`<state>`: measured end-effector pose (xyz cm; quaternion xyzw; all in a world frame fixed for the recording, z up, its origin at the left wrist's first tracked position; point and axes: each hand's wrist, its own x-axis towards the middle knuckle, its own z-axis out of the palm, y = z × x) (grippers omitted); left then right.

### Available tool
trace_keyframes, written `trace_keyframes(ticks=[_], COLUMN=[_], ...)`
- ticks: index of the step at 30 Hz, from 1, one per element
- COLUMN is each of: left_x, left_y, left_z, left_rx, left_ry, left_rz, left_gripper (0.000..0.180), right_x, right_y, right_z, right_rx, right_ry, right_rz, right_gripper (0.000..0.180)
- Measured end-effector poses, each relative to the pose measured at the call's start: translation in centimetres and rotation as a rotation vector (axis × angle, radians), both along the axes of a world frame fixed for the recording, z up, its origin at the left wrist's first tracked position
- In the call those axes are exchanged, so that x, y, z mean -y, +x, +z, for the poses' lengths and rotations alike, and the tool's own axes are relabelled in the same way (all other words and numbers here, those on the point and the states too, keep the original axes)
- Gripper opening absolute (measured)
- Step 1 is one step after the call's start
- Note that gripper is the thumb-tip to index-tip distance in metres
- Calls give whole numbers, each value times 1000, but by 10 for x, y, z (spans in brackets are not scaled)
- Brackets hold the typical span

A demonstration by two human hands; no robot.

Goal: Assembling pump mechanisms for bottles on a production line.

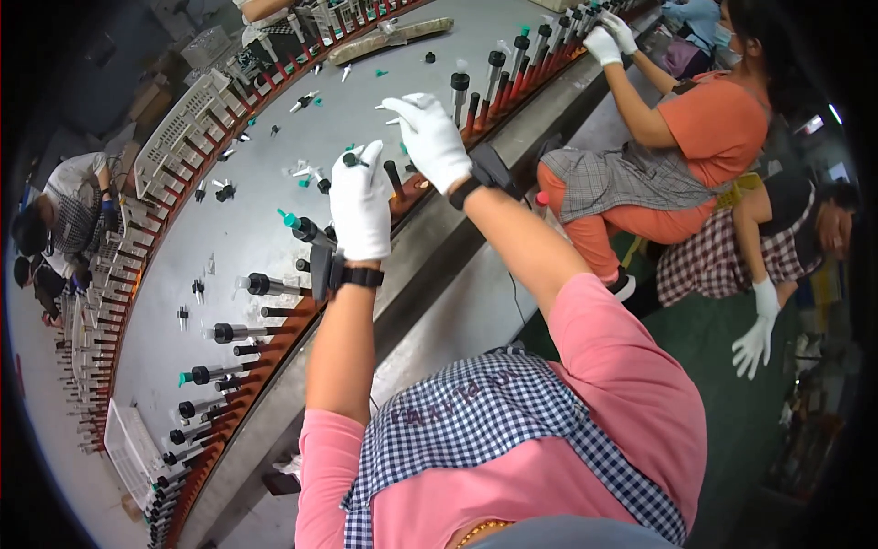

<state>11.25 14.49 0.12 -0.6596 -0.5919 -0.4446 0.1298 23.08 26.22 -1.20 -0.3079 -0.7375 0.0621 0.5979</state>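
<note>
Left hand (359, 203) fingers pinch a black cap (350, 159); right hand (430, 137) spread.

Small black cap with teal tip (350, 159), pinched at left-hand fingers (366, 165), above grey round table (274, 210)

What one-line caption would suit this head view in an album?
White-gloved left hand and right hand handle small black pump parts over a grey round table ringed with black-tipped pegs.

No packages, labels, signs or screens are showing anywhere in this view at the moment.
</note>
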Motion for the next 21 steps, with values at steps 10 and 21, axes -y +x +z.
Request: trace_keyframes(ticks=[10, 21], left_x=[84, -16], left_y=[11, 24], left_z=[-7, 20], left_rx=[143, 69], left_ry=[-151, 36], left_rz=[-71, 15], left_gripper=[37, 41], right_x=[11, -6], right_y=[61, 16], right_z=[10, 18], right_rx=[44, 131], right_ry=[-121, -107], right_rz=[-73, 200], right_gripper=[32, 30])
